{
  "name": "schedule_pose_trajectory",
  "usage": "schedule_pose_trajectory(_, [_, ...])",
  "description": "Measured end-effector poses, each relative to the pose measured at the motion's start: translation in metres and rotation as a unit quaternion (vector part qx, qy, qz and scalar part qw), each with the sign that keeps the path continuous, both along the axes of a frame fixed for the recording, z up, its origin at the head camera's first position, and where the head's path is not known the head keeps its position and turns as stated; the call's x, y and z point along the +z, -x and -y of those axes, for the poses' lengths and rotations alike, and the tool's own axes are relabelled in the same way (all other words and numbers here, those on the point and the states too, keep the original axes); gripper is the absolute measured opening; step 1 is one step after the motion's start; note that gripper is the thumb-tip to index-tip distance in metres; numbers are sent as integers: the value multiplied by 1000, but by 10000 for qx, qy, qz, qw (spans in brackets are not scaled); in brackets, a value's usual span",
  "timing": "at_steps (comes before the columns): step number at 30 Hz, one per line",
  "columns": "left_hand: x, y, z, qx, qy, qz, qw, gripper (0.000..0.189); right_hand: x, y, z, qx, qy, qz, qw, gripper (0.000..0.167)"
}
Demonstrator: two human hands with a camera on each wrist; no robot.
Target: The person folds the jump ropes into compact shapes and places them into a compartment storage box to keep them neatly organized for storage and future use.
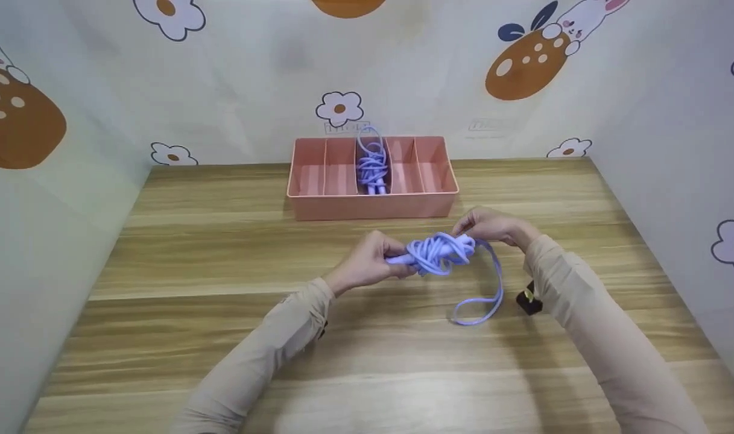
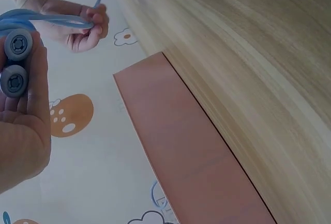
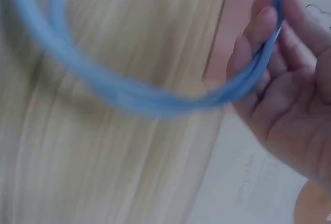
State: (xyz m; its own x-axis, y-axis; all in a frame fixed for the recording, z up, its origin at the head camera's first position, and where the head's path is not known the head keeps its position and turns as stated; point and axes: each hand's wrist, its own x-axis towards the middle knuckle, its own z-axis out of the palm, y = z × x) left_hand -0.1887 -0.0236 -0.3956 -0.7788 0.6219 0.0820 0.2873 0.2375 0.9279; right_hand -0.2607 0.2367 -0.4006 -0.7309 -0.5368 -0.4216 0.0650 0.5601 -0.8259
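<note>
A blue jump rope (image 1: pixel 436 256) is held above the table, its cord wound in loops around its two handles. My left hand (image 1: pixel 373 260) grips the handle ends; in the left wrist view the round end caps (image 2: pixel 18 44) stick out from that hand. My right hand (image 1: pixel 493 226) pinches the cord beside the bundle's other end. In the right wrist view the cord (image 3: pixel 155 102) runs doubled from between thumb and fingers. A loose loop of it hangs below, to the right of the bundle. A second wound jump rope (image 1: pixel 373 169) lies in the box's middle compartment.
The pink divided box (image 1: pixel 373 208) stands at the back of the wooden table (image 1: pixel 222 253), just beyond my hands. Patterned walls (image 1: pixel 252 90) close off the back and both sides. A small black object (image 1: pixel 529 300) shows by the right sleeve.
</note>
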Motion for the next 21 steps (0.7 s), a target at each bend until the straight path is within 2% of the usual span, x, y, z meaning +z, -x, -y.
schedule_pose_trajectory(5, [-2, 1, 0, -106, 138, 249, 9995, 14, 19, -6, 14, -560, -326, -278, 9975, 17])
schedule_pose_trajectory(8, [-5, 3, 0, -60, 164, 326, 9993, 14, 27, -10, 23, -814, -480, -1047, 9900, 17])
schedule_pose_trajectory(10, [-7, 4, 0, -21, 204, 309, 9993, 13, 32, -14, 31, -976, -740, -1773, 9765, 15])
schedule_pose_trajectory(12, [-8, 5, 0, 52, 310, 242, 9992, 13, 37, -18, 40, -1138, -1093, -2495, 9554, 13])
schedule_pose_trajectory(14, [-10, 6, 0, 137, 405, 214, 9989, 12, 42, -23, 50, -1252, -1407, -3012, 9348, 12])
schedule_pose_trajectory(18, [-12, 8, -1, 350, 531, 192, 9978, 11, 49, -34, 68, -1319, -1511, -3735, 9057, 11])
schedule_pose_trajectory(21, [-14, 10, 0, 486, 519, 195, 9973, 11, 51, -41, 78, -1300, -1404, -4114, 8911, 10])
